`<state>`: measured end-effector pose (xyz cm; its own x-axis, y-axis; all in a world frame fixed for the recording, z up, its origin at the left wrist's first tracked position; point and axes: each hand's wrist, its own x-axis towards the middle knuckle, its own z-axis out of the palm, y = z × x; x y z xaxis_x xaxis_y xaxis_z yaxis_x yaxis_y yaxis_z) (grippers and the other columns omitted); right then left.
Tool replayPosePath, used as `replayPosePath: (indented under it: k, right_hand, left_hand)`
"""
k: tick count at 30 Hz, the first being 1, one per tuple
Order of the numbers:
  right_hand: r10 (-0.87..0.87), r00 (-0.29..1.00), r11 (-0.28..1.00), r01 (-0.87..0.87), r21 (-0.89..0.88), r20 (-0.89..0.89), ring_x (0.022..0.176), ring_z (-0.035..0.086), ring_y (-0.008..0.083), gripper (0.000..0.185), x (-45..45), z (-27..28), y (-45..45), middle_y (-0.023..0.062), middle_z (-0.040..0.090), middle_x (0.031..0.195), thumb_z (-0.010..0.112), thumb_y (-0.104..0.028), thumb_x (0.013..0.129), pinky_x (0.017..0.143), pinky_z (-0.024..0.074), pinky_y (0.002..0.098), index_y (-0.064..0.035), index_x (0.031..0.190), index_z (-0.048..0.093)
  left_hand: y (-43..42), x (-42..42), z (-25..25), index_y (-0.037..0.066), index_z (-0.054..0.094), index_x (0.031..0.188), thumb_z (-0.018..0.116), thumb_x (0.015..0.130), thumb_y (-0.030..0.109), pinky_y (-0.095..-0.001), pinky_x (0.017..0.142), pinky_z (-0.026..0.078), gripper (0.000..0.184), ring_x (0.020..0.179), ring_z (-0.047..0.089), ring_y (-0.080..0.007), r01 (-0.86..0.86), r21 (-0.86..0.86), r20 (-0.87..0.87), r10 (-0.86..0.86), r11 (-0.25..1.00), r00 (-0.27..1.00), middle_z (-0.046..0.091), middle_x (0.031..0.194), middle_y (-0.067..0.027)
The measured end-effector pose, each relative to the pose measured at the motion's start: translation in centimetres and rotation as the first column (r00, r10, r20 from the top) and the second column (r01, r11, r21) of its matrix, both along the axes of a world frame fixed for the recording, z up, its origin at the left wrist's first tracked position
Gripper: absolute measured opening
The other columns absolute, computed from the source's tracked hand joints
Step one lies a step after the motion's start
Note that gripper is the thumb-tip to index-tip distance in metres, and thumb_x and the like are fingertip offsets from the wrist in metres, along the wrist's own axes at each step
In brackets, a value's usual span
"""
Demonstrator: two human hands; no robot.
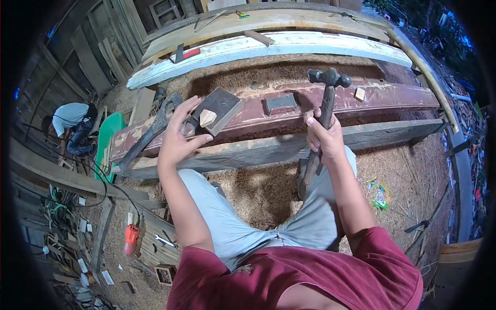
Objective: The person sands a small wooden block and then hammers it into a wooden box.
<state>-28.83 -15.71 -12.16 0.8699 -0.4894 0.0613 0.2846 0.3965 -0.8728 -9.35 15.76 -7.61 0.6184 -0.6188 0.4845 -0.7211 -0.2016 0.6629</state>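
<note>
My right hand [324,133] is closed around the wooden handle of a ball-peen hammer [329,78], its head raised above the dark red beam [341,101]. My left hand [178,135] has its fingers and thumb spread at the left end of a dark wooden block [223,103]. A pale, angular wood piece [207,118] sits at that end of the block. Whether the fingertips touch the block is hard to tell. Between the hands, a dark rectangular plate [280,104] lies on the beam. A small pale wood block [360,94] rests farther right.
A dark axe-like tool [155,129] leans across the beam's left part. Beyond are a white beam [289,45] and a red-and-black square [187,53]. A grey plank [227,156] runs nearest my knees. An orange power tool [131,240] lies low left; another person [75,124] crouches far left.
</note>
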Motion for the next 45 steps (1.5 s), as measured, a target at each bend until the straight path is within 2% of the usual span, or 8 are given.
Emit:
replayPosePath:
  k: [2,5,9,12,19,24,31,45]
  right_hand:
    - [0.010,1.000,0.999,-0.011,0.038,0.024,0.049,0.044,0.0049,0.031,-0.1,0.1,0.6,0.0014,0.067,0.096,0.074,-0.004,0.096,0.042,0.0356,0.0233,-0.0153,0.106,0.048]
    - [0.026,0.998,0.997,-0.030,0.075,0.059,0.050,0.045,0.0052,0.031,0.0,0.3,1.5,0.0020,0.067,0.098,0.075,-0.004,0.096,0.042,0.0361,0.0231,-0.0155,0.107,0.048]
    - [0.027,0.997,0.996,-0.034,0.084,0.077,0.050,0.046,0.0056,0.031,0.5,0.1,2.2,0.0023,0.068,0.097,0.075,-0.004,0.096,0.042,0.0372,0.0238,-0.0154,0.107,0.048]
    - [0.015,0.998,0.997,-0.021,0.080,0.064,0.051,0.046,0.0058,0.031,1.1,-0.1,2.3,0.0022,0.068,0.096,0.075,-0.005,0.096,0.043,0.0376,0.0242,-0.0155,0.107,0.048]
    - [0.034,0.999,0.993,-0.038,0.108,0.034,0.051,0.046,0.0056,0.031,1.7,-0.5,2.0,0.0000,0.066,0.093,0.076,-0.005,0.096,0.043,0.0372,0.0237,-0.0171,0.107,0.049]
    - [0.028,0.999,0.993,-0.031,0.112,0.033,0.051,0.046,0.0055,0.031,1.6,-0.4,1.8,-0.0004,0.064,0.090,0.075,-0.005,0.096,0.043,0.0366,0.0237,-0.0172,0.106,0.049]
    - [0.003,1.000,0.995,-0.005,0.103,0.022,0.050,0.044,0.0052,0.031,1.7,-0.2,1.8,-0.0026,0.057,0.080,0.076,-0.006,0.096,0.043,0.0356,0.0238,-0.0174,0.106,0.049]
    - [0.020,1.000,0.999,-0.020,0.046,-0.002,0.051,0.044,0.0044,0.028,1.5,0.0,2.3,-0.0011,0.064,0.088,0.076,-0.006,0.096,0.042,0.0352,0.0236,-0.0156,0.105,0.051]
  left_hand:
    - [1.2,0.9,-1.1,0.009,0.062,0.144,0.083,0.076,0.005,-0.0413,0.123,0.036,0.071,0.146,0.051,-0.0293,0.027,0.030,0.042,-0.028,0.999,0.999,0.060,0.151,-0.0139]
    - [1.4,1.2,-2.0,0.009,0.064,0.142,0.076,0.081,0.003,-0.0422,0.124,0.034,0.063,0.148,0.049,-0.0291,0.052,0.019,-0.079,-0.050,0.998,0.996,0.059,0.153,-0.0133]
    - [0.9,1.3,-2.2,0.006,0.067,0.139,0.063,0.088,-0.003,-0.0422,0.125,0.031,0.051,0.147,0.049,-0.0279,0.075,0.028,-0.034,-0.074,0.997,0.997,0.059,0.153,-0.0119]
    - [0.9,2.1,-2.5,0.005,0.068,0.136,0.065,0.088,-0.003,-0.0420,0.124,0.033,0.049,0.146,0.051,-0.0282,0.014,0.123,0.036,-0.018,0.992,0.999,0.064,0.148,-0.0103]
    - [-0.1,0.7,-2.0,0.006,0.073,0.125,0.078,0.083,0.000,-0.0426,0.118,0.040,0.043,0.138,0.057,-0.0300,0.020,-0.077,0.002,-0.019,0.997,1.000,0.072,0.128,-0.0099]
    - [-0.6,1.7,-3.7,0.007,0.077,0.115,0.086,0.074,0.003,-0.0425,0.113,0.045,0.042,0.131,0.061,-0.0303,0.027,-0.084,0.050,-0.023,0.996,0.998,0.073,0.125,-0.0085]
    - [-3.1,0.2,-3.6,0.010,0.080,0.111,0.088,0.075,0.014,-0.0436,0.111,0.044,0.037,0.118,0.063,-0.0299,-0.033,-0.065,0.213,0.047,0.997,0.976,0.074,0.116,-0.0064]
    - [-4.0,-0.2,-5.4,0.012,0.078,0.112,0.090,0.072,0.012,-0.0474,0.112,0.042,0.042,0.129,0.060,-0.0344,-0.052,-0.148,0.296,0.094,0.988,0.951,0.074,0.121,-0.0060]
